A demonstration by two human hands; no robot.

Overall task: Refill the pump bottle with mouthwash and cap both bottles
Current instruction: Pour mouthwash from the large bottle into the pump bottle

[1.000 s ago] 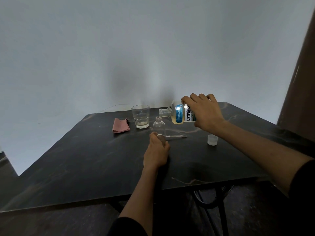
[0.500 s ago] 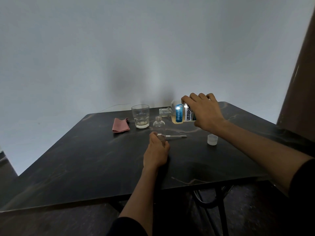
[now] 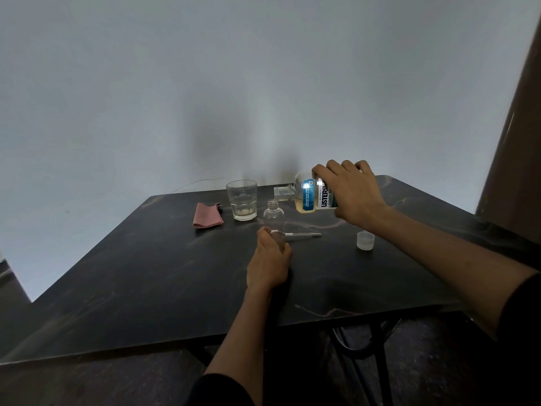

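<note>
Head view puts the small clear pump bottle [image 3: 273,213] upright near the middle of the dark table [image 3: 146,273], its neck open, its lower body wrapped by the left hand [image 3: 269,259]. It looks like light, thin plastic, easy to tip or squeeze, so a low, gentle hold suits it. Just right of its mouth, the mouthwash bottle [image 3: 311,196] lies tipped sideways in the air, neck toward the opening, gripped round its body by the right hand [image 3: 351,194]; little liquid seems left, so it likely feels light. The pump head [image 3: 303,235] and a cap [image 3: 365,240] lie beside them. Farther off stand a glass [image 3: 241,199] and a pink cloth [image 3: 207,215].
</note>
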